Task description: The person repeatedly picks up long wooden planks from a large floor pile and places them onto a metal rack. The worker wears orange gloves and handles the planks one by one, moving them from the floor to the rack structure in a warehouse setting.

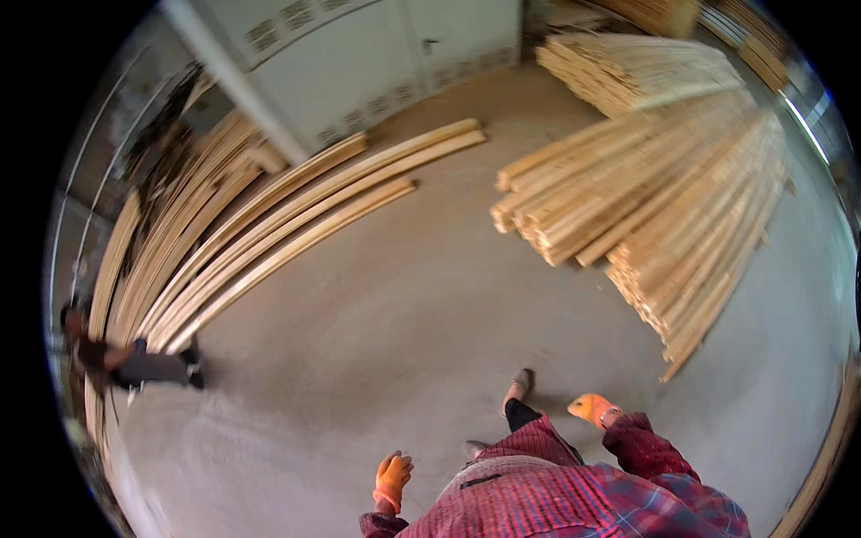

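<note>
My left hand, in an orange glove, hangs beside my body over the bare concrete floor. Its fingers are loosely bent, slightly apart, and nothing shows in them. On the other side my right hand, gloved in orange too, swings forward near my shoe. Its fingers are blurred and partly turned away, and no held thing shows. Nearest to the right hand, though well apart from it, lies a large stack of pale sawn wood strips with uneven ends.
Long boards lie along the left side, with darker scrap wood behind. A person stands by their near ends. At the back are a pale metal door and a post. Another wood stack lies far right.
</note>
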`<state>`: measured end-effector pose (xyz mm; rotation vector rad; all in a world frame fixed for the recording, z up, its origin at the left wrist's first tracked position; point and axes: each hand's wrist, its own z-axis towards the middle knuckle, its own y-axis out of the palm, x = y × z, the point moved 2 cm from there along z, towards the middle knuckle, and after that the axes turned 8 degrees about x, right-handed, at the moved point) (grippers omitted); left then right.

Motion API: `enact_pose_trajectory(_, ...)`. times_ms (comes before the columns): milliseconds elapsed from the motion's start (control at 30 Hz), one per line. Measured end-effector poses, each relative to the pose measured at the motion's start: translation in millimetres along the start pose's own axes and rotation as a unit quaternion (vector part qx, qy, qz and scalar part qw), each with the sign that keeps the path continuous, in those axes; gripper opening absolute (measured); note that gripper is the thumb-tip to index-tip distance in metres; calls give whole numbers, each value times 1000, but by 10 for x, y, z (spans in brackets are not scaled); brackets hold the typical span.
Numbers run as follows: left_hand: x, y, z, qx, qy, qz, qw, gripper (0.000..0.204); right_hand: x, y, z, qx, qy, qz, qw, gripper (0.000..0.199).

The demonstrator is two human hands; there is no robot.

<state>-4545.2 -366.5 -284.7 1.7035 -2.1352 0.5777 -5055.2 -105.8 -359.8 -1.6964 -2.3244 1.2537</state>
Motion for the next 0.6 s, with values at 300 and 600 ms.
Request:
enact_pose_trajectory(300,-1723,-1440,-506,136,-169,11,976,50,-254,586,-465,-45,-52,25,997,42)
enact_pose_trajectory(600,-2416,-1652,-1287,170,-115,-78,976,45,-175,1353,-562,-149,-293,-286,900,51)
